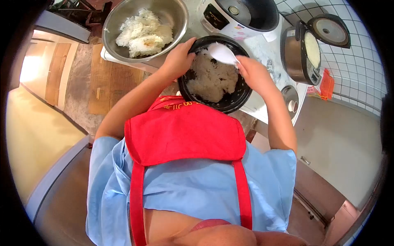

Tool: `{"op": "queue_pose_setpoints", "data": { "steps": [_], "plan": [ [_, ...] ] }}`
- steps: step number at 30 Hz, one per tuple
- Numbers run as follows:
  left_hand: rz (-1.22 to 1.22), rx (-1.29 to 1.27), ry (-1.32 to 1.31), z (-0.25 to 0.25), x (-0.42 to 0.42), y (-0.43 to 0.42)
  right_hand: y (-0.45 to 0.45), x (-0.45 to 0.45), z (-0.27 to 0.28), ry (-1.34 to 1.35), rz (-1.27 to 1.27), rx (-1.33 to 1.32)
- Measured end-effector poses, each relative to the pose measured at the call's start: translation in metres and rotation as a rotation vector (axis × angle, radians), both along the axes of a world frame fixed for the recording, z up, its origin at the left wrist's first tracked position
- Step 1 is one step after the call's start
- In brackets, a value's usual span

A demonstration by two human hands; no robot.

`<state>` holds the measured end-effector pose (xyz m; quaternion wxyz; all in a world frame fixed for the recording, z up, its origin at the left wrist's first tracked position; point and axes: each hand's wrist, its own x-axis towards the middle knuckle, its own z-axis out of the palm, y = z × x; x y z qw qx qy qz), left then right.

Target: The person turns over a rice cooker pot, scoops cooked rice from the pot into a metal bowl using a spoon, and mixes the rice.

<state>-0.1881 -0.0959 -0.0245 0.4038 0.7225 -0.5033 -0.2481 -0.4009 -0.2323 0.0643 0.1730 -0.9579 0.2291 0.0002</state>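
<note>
My left hand (179, 59) is closed on the upper left rim of a black inner cooking pot (242, 93). The pot tilts toward my body, and a layer of cooked rice (211, 80) covers much of its bottom, with dark patches showing through. In my right hand (254, 73) is the handle of a white rice paddle (221, 53), whose blade lies over the upper part of the pot. Whether the blade touches the rice I cannot tell. Left of the pot stands a steel bowl (111, 37) with a heap of white rice (143, 35), partly browned.
A white rice cooker body (215, 16) stands open behind the pot. At the right, a brown rice cooker (291, 53) has its lid (328, 30) raised and pale contents inside. A small metal bowl (290, 96) and an orange bag (327, 84) are near the counter's right edge.
</note>
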Motion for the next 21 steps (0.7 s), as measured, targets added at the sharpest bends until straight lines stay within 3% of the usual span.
{"op": "queue_pose_setpoints", "data": {
  "steps": [4, 9, 12, 17, 21],
  "plan": [
    [-0.156, 0.073, -0.171, 0.011, -0.001, -0.044, 0.013, -0.020, -0.020, 0.419, -0.057, -0.134],
    [-0.368, 0.067, -0.225, 0.005, 0.011, -0.081, 0.031, -0.013, -0.042, 0.202, -0.007, -0.325],
    [-0.443, 0.010, -0.264, 0.008, 0.012, -0.082, 0.032, -0.007, -0.048, 0.261, -0.044, -0.244],
    [-0.286, -0.025, -0.148, 0.024, 0.003, -0.042, 0.031, -0.006, -0.049, 0.279, -0.006, -0.148],
    [-0.016, -0.026, -0.013, 0.001, -0.003, 0.003, 0.030, -0.004, -0.049, 0.265, 0.031, -0.056]
  ]
}}
